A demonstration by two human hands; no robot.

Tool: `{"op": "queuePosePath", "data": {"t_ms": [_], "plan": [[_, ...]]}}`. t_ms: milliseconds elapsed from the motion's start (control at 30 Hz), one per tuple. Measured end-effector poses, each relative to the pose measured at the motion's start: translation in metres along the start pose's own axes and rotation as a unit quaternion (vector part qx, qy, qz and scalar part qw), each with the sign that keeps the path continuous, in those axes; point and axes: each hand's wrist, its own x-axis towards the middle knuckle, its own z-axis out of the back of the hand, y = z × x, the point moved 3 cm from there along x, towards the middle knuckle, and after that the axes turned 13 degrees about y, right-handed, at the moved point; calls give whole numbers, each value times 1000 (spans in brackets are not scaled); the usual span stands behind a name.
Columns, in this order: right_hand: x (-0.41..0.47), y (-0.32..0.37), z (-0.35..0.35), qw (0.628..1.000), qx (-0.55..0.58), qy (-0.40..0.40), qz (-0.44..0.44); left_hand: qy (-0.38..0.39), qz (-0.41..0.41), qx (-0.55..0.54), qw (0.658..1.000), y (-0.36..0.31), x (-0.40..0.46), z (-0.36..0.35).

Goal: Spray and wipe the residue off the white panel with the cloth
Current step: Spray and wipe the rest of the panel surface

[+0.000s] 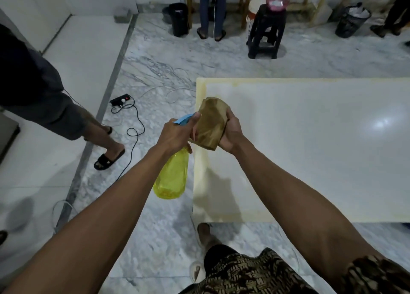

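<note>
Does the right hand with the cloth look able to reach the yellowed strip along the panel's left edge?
Probably yes. The right hand holds the cloth just above the white panel, with nothing between it and that yellowed strip.

A grey-veined marble floor [168,56] was seen carrying a large white panel [310,151], laid flat with yellowish staining along its left and lower edges. A black power strip [121,100] with a trailing black cable [135,134] was laid on the floor left of the panel. Farther back, a black stool [266,36], a black bin [178,19] and a black mesh basket [351,22] were stood on it.
</note>
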Motion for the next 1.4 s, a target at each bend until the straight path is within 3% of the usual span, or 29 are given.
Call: {"op": "queuePosePath", "data": {"t_ms": [233, 433, 733, 900, 1000, 1133, 1233, 1300, 1400], "plan": [[102, 25, 6, 999, 10, -44, -25, 4, 3, 55, 998, 1, 90, 33], [157, 31, 15, 996, 0, -76, -46, -3, 47, 7, 999, 14, 152, 53], [181, 28, 6, 996, 8, -84, -28, -11, 64, 14, 998, 18, 184, 78], [183, 1, 13, 993, -2, -115, -29, -4, 29, 18, 999, 23, 183, 93], [172, -16, 16, 983, -69, -168, -30, 34, 3, 12, 999, 30, 181, 99], [180, 2, 39, 919, -282, -272, -53, 51, 20, 1, 999, 41, 193, 101], [200, 59, 31, 799, -511, -316, 29, 59, 15, -24, 998, 39, 212, 103], [228, 106, 21, 721, -620, -287, 120, 50, 17, -43, 998, 35, 229, 106], [294, 160, 33, 629, -721, -238, 168, 38, 12, -50, 998, 31, 261, 107]]}}
